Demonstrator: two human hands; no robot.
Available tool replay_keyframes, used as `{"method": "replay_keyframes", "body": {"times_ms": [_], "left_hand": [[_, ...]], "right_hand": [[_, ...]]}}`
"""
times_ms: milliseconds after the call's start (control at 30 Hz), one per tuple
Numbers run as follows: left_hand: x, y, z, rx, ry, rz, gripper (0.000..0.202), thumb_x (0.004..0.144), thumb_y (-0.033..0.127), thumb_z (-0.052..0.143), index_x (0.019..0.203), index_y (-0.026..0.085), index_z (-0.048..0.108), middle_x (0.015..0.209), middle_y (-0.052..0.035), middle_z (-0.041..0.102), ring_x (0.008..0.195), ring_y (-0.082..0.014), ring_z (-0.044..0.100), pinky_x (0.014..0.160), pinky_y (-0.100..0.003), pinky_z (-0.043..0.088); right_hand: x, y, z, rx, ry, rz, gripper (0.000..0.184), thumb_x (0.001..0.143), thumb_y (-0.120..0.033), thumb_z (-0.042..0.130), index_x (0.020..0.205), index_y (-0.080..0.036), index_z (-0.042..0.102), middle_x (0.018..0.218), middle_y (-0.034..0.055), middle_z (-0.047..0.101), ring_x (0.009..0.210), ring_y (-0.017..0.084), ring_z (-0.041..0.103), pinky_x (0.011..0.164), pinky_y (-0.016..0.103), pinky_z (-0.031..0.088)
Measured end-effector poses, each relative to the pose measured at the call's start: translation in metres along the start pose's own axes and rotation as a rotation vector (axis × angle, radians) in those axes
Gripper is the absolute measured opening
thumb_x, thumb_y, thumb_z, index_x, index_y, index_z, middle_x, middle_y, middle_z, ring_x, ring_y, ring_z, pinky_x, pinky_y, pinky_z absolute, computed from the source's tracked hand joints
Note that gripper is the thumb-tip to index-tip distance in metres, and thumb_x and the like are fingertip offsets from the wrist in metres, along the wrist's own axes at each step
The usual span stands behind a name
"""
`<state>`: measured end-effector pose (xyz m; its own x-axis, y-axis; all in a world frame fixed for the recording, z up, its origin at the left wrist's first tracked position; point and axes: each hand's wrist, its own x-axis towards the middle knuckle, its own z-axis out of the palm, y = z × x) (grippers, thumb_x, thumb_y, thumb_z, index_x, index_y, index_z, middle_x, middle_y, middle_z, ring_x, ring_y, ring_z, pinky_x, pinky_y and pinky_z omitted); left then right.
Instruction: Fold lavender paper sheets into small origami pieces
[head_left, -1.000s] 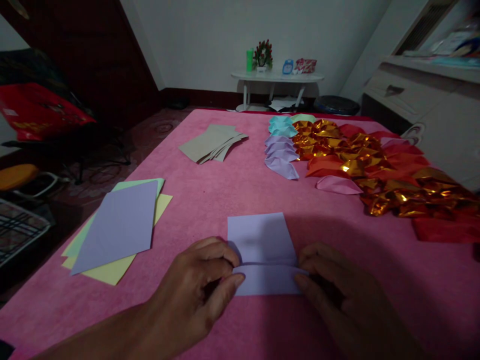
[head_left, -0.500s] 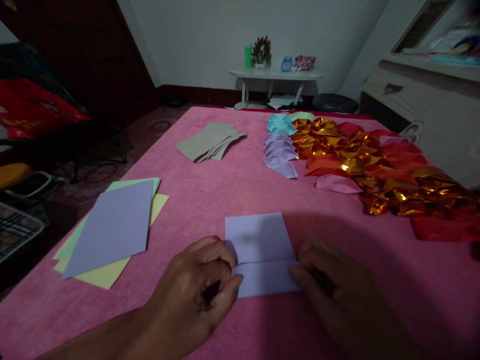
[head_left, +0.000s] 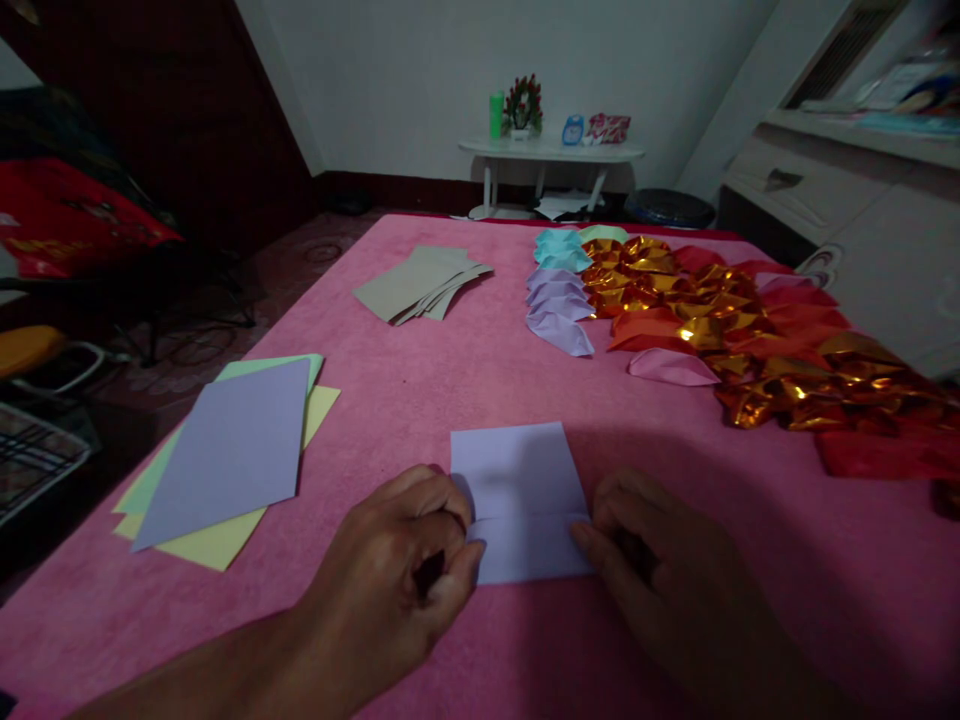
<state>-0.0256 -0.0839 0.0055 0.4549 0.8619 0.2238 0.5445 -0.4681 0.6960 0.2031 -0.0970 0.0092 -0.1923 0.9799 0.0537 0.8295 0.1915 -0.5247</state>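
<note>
A lavender sheet of paper [head_left: 521, 470] lies in front of me, its near part folded over in a flap with a crease running across. My left hand [head_left: 401, 560] pinches the paper's left edge at the crease between thumb and curled fingers. At the opposite edge my right hand [head_left: 652, 555] does the same, its thumb on top of the flap. To the left is a pile of loose lavender, green and yellow sheets [head_left: 232, 450]. Folded lavender paper pieces [head_left: 559, 310] stand in a row at the far right.
A pink cloth [head_left: 360, 390] covers the table. Grey paper sheets [head_left: 416, 285] are fanned at the back. Shiny gold folded pieces [head_left: 697, 300] and red folded pieces [head_left: 885, 455] fill the right side. Beyond stands a small white table [head_left: 551, 148].
The folded flap lies a little flatter, and both thumbs have shifted slightly. The hands keep hold of the same edges. The view has moved very slightly.
</note>
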Motion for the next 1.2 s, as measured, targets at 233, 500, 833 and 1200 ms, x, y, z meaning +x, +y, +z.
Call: {"method": "replay_keyframes", "body": {"times_ms": [233, 500, 833, 1200], "left_hand": [[0.0, 0.002, 0.001, 0.031, -0.018, -0.048, 0.025, 0.079, 0.013, 0.055, 0.055, 0.017, 0.05, 0.072, -0.0007, 0.057, 0.065, -0.0115, 0.051, 0.06, -0.026, 0.038], [0.0, 0.005, 0.0, 0.176, -0.072, -0.062, 0.02, 0.079, 0.016, 0.055, 0.06, 0.018, 0.049, 0.073, -0.0003, 0.056, 0.07, -0.0144, 0.051, 0.065, -0.03, 0.039], [-0.007, -0.004, -0.007, 0.337, 0.043, -0.14, 0.052, 0.073, 0.033, 0.067, 0.119, 0.024, 0.045, 0.113, -0.0068, 0.055, 0.1, -0.0249, 0.054, 0.082, -0.04, 0.043], [-0.004, -0.008, -0.011, 0.175, 0.127, -0.161, 0.065, 0.06, 0.041, 0.077, 0.116, 0.02, 0.053, 0.103, -0.0051, 0.061, 0.087, -0.0207, 0.057, 0.072, -0.031, 0.043]], "right_hand": [[0.003, -0.001, 0.0, -0.012, -0.012, 0.005, 0.023, 0.081, -0.019, 0.052, 0.061, -0.02, 0.044, 0.066, -0.0005, 0.052, 0.056, 0.012, 0.05, 0.051, 0.024, 0.035], [0.008, 0.0, -0.003, 0.002, -0.056, 0.071, 0.023, 0.076, -0.022, 0.058, 0.057, -0.02, 0.044, 0.063, -0.0008, 0.052, 0.055, 0.012, 0.047, 0.051, 0.025, 0.032], [0.016, 0.001, -0.002, 0.058, 0.027, 0.159, 0.019, 0.065, -0.018, 0.066, 0.079, -0.02, 0.052, 0.075, -0.0009, 0.055, 0.063, 0.013, 0.048, 0.056, 0.025, 0.034], [0.02, 0.007, 0.002, 0.377, -0.019, 0.142, 0.017, 0.062, -0.025, 0.065, 0.056, -0.018, 0.051, 0.05, -0.0065, 0.045, 0.047, 0.008, 0.039, 0.044, 0.02, 0.023]]}}
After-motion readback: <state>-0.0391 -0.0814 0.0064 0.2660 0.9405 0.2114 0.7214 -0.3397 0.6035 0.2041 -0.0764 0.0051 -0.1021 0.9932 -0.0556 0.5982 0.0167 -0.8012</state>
